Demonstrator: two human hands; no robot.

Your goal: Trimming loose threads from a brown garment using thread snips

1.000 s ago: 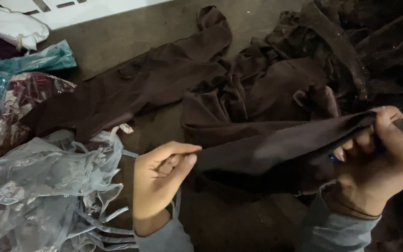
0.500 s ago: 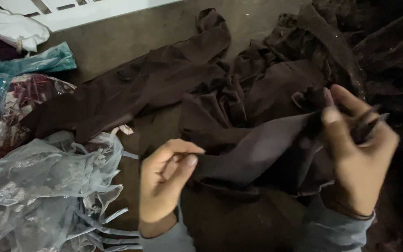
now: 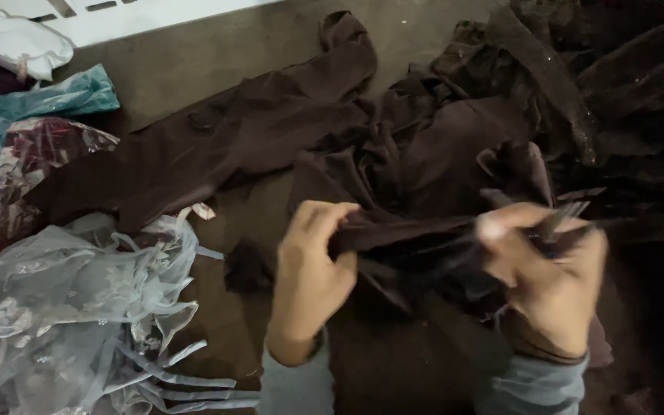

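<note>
Dark brown fabric strip [image 3: 409, 234], stretched between clenched left hand [image 3: 313, 265] and right hand [image 3: 551, 277], whose fingers also grip blurred scissors [image 3: 559, 223]; risk: taut cloth slipping, blades nicking fingers.

Two bare hands show with no gloves and no rings that can be made out. The left hand [image 3: 310, 265] ends in a wrist covered by a grey-blue long sleeve [image 3: 295, 384], soft knit, its cuff sitting right at the wrist. The right hand [image 3: 551, 280] is blurred, so its fingers are hard to tell apart. Its wrist carries a matching grey-blue sleeve [image 3: 536, 388], and just above that sleeve's cuff a thin dark band circles the wrist. Both sleeves run out of view below the cuffs.
</note>
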